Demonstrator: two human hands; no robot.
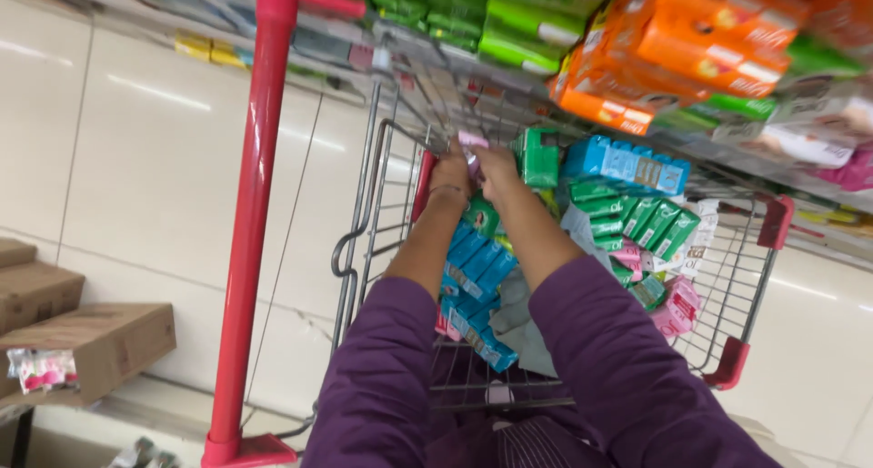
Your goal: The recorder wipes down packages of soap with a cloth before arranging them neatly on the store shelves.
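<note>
A small pink packet point(473, 141) sits gripped between a shopper's two hands at the far end of a wire shopping cart point(364, 204). The left hand point(450, 172) and right hand point(498, 170), in purple sleeves, close on it together. Below lie blue cartons point(477, 268) and green cartons point(637, 218). Orange packs point(691, 40) fill the shelf above; cardboard boxes point(82, 336) stand left.

The wire cart point(746, 277) is crowded along its middle and far end with blue cartons point(477, 268), green cartons point(637, 218) and pink packs point(673, 304); its near right corner shows bare mesh, open from above. A red post point(250, 222) stands just left of the cart; the shelf point(509, 86) stacked with orange packs point(691, 50) overhangs its far end, closing room above.
</note>
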